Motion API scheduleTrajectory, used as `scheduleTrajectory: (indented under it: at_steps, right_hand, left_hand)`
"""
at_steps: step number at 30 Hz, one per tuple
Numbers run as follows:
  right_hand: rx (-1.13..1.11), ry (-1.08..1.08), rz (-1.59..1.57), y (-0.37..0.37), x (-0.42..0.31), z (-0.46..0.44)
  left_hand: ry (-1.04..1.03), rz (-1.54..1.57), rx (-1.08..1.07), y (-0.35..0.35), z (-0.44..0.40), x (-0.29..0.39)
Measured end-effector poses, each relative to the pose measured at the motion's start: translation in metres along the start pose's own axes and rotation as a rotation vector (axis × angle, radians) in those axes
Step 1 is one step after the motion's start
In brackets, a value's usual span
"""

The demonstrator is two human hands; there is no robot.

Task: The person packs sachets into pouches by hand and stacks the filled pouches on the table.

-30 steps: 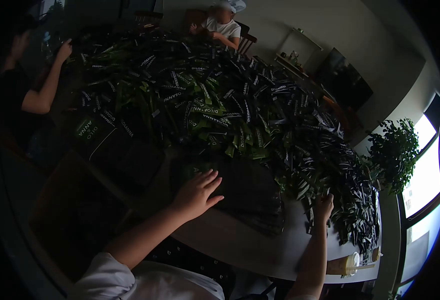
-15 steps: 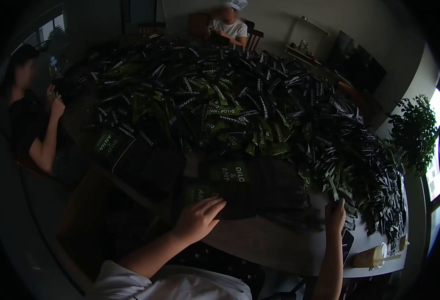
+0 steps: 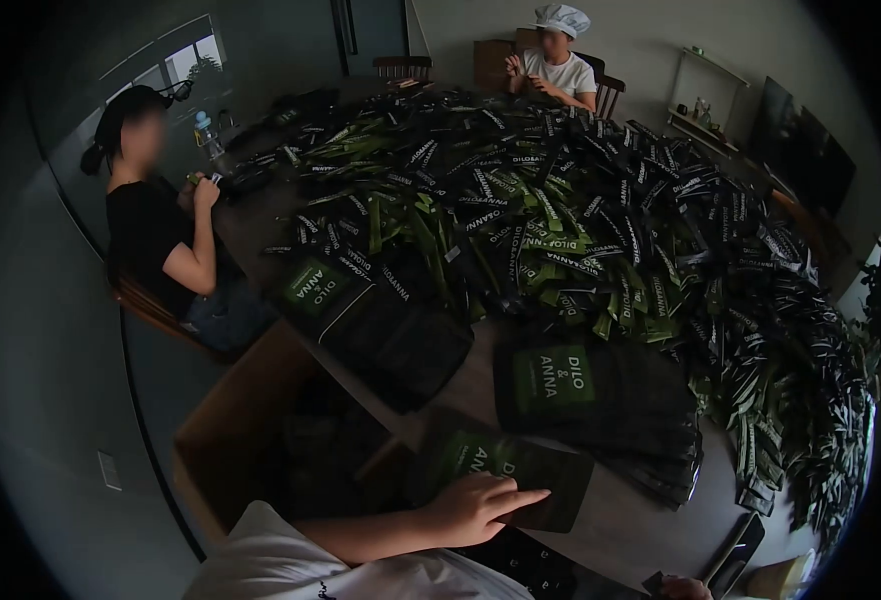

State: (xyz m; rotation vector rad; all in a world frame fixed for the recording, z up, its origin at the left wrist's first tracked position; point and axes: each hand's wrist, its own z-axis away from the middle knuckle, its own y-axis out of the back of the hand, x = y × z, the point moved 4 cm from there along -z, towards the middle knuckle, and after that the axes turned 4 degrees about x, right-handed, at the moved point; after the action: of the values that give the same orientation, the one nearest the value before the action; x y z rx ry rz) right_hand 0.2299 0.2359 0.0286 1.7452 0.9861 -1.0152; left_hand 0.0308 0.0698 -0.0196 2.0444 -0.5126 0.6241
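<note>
My left hand [image 3: 483,508] lies over a black pouch [image 3: 553,492] with a green label reading "DILO & ANNA", at the near table edge. Its index finger stretches across the pouch and the other fingers are curled in on it; the grip is partly hidden. Just beyond lies a fanned stack of similar pouches [image 3: 631,420]. At the bottom edge, my right hand [image 3: 687,588] is mostly cut off, so its fingers cannot be made out; a small dark piece shows beside it. Close to that hand lies a dark phone-like object [image 3: 737,555].
A large heap of black and green sachets [image 3: 561,220] covers much of the table. More pouches [image 3: 391,345] lie left, above an open cardboard box [image 3: 226,430]. A drink cup [image 3: 783,578] stands lower right. Two people sit around the table, left [image 3: 151,225] and far side [image 3: 561,75].
My view has swung left. My right hand has drawn back from the sachets to the bottom edge. My left hand and the pouch under it now lie nearer, apart from the stack.
</note>
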Motion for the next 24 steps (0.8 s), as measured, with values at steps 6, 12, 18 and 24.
scheduleTrajectory:
  at_steps: [6,12,18,24]
  right_hand:
    - [-0.160,0.037,-0.057,-0.014,-0.001,0.022]
    - [-0.337,0.068,-0.082,-0.020,0.007,0.040]
    - [-0.486,0.120,-0.143,-0.034,0.006,0.053]
    - [-0.627,0.161,-0.142,-0.033,0.010,0.067]
  left_hand:
    - [0.033,0.092,0.123,0.020,-0.007,0.006]
    - [0.058,0.029,0.037,0.010,0.015,0.015]
    - [-0.087,0.002,-0.037,-0.007,0.024,0.027]
    - [-0.116,0.003,0.059,-0.003,0.014,0.033]
